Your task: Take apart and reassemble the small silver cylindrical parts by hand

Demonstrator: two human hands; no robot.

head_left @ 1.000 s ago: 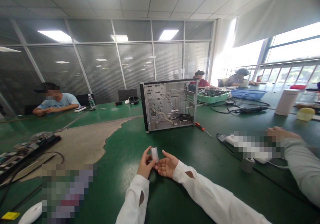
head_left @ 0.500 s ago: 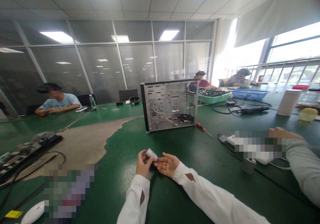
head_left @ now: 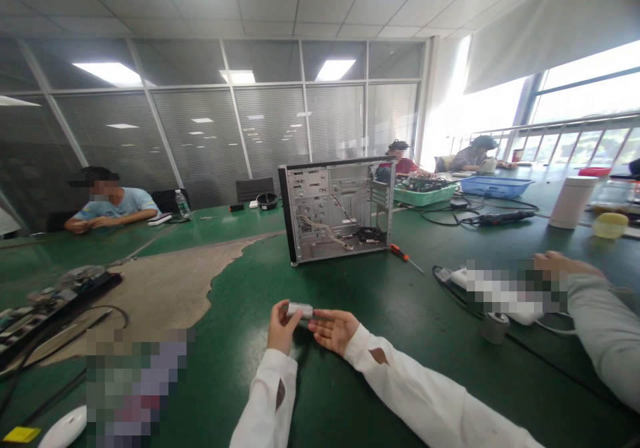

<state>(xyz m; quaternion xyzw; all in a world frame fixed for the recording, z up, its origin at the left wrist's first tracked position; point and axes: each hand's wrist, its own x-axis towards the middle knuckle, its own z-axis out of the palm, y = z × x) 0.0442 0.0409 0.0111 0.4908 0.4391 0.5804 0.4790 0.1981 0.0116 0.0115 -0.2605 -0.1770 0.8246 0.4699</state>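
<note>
A small silver-grey piece (head_left: pixel 301 310), roughly cylindrical, is pinched between the thumb and fingers of my left hand (head_left: pixel 283 326). It lies nearly level above the green tabletop; its exact kind is unclear. My right hand (head_left: pixel 336 331) is open, palm turned up, with its fingertips at the right end of the piece; whether they touch it I cannot tell. Beyond both hands stands an open computer case (head_left: pixel 340 211), its side panel off, showing metal bays, loose cables and a dark fan-like part at the bottom.
An orange-handled screwdriver (head_left: pixel 406 257) lies beside the case. To the right are a white power strip (head_left: pixel 460 279), a metal cylinder (head_left: pixel 495 328) and a co-worker's sleeved arm (head_left: pixel 595 321). Circuit parts (head_left: pixel 55 305) and a white mouse (head_left: pixel 64 428) sit left; green (head_left: pixel 425 196) and blue baskets (head_left: pixel 497 187) stand behind.
My left hand has turned the silver-grey piece from a slant to nearly level. The right hand stays open beside it. The view has shifted slightly.
</note>
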